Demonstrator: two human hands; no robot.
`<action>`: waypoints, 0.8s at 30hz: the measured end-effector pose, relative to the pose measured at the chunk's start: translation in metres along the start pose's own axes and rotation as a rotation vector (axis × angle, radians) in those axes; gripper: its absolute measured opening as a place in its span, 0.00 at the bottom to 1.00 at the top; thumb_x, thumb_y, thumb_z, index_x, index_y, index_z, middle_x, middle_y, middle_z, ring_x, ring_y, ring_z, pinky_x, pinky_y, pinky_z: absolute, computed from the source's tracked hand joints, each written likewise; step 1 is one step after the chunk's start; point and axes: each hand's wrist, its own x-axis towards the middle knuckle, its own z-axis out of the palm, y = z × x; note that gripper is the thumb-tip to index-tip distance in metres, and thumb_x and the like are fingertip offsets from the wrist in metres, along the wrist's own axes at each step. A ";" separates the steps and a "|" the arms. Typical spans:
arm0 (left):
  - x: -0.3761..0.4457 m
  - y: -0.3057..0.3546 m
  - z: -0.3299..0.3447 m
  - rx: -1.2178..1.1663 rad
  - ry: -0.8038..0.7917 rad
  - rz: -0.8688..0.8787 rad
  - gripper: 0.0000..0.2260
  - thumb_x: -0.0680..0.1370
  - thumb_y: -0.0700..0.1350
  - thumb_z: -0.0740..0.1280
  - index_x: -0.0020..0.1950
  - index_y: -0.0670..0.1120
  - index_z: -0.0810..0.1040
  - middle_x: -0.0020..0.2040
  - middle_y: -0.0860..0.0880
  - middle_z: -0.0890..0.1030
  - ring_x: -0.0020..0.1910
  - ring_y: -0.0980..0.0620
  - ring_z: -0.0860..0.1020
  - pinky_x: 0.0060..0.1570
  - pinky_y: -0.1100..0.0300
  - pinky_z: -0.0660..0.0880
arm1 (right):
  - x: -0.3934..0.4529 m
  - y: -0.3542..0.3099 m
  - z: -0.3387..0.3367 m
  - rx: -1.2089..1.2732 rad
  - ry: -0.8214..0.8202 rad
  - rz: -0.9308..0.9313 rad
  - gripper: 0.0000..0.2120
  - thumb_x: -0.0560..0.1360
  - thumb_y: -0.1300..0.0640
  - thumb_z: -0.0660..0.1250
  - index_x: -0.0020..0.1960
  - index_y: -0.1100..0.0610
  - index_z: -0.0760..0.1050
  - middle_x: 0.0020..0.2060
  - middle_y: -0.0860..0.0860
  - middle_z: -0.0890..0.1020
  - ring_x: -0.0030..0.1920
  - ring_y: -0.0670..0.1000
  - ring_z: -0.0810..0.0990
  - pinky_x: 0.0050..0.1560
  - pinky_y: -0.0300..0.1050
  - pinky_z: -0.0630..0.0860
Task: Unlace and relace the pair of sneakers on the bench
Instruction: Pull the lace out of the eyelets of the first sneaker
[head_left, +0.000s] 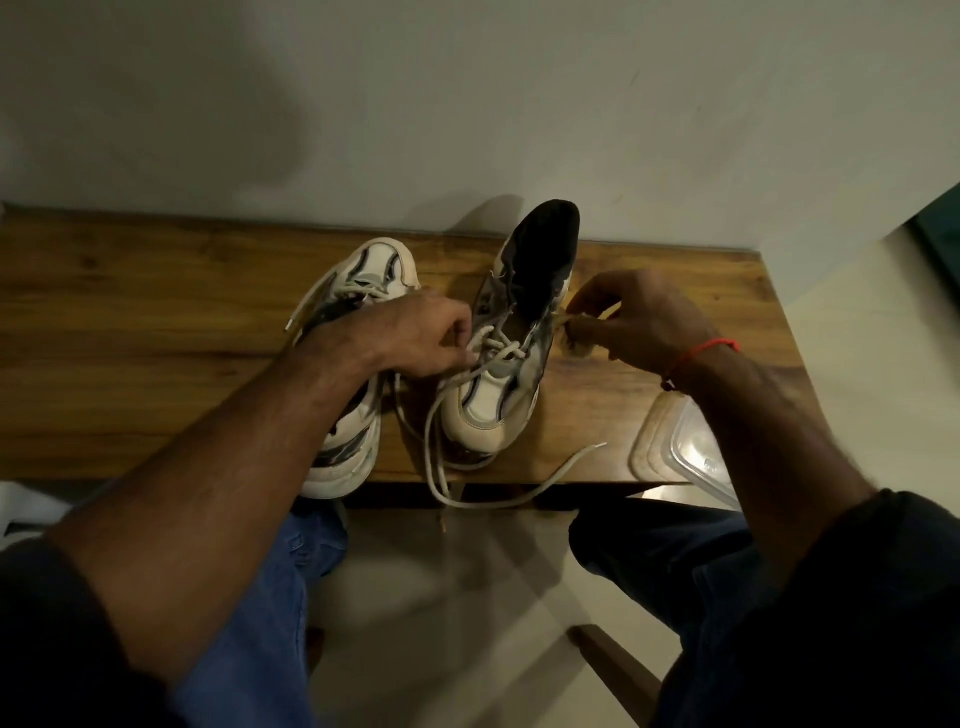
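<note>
Two white and grey sneakers stand on the wooden bench. The right sneaker points its toe toward me, its dark tongue raised at the back. Its white lace crosses the lower eyelets, and loose ends trail over the bench's front edge. My left hand pinches the lace at the sneaker's left eyelets. At the right eyelets, my right hand pinches another part of the lace. The left sneaker lies partly under my left forearm, toe pointing away, with its own lace end hanging to the left.
A clear plastic container lid rests at the bench's front right corner, under my right forearm. A pale wall rises directly behind the bench. My knees in blue jeans and a light tiled floor show below the bench edge.
</note>
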 end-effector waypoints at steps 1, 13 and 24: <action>-0.001 0.001 0.001 -0.009 0.009 0.008 0.06 0.80 0.52 0.69 0.49 0.53 0.74 0.55 0.50 0.78 0.53 0.52 0.77 0.49 0.54 0.77 | -0.004 -0.007 0.003 0.001 -0.019 -0.031 0.07 0.76 0.55 0.71 0.54 0.53 0.79 0.51 0.50 0.81 0.48 0.49 0.80 0.43 0.43 0.78; -0.011 0.004 0.006 -0.085 -0.096 0.037 0.06 0.79 0.53 0.70 0.51 0.57 0.73 0.52 0.51 0.79 0.47 0.54 0.79 0.43 0.56 0.77 | -0.033 -0.036 0.044 -0.059 -0.034 -0.110 0.08 0.77 0.57 0.69 0.56 0.55 0.79 0.48 0.47 0.79 0.48 0.49 0.80 0.44 0.43 0.80; -0.007 0.002 0.008 -0.287 0.116 -0.023 0.08 0.85 0.45 0.60 0.63 0.55 0.72 0.47 0.49 0.80 0.36 0.50 0.84 0.34 0.55 0.82 | -0.034 -0.060 0.080 -0.364 0.136 -0.420 0.03 0.74 0.64 0.71 0.47 0.59 0.83 0.46 0.56 0.81 0.42 0.55 0.80 0.37 0.45 0.78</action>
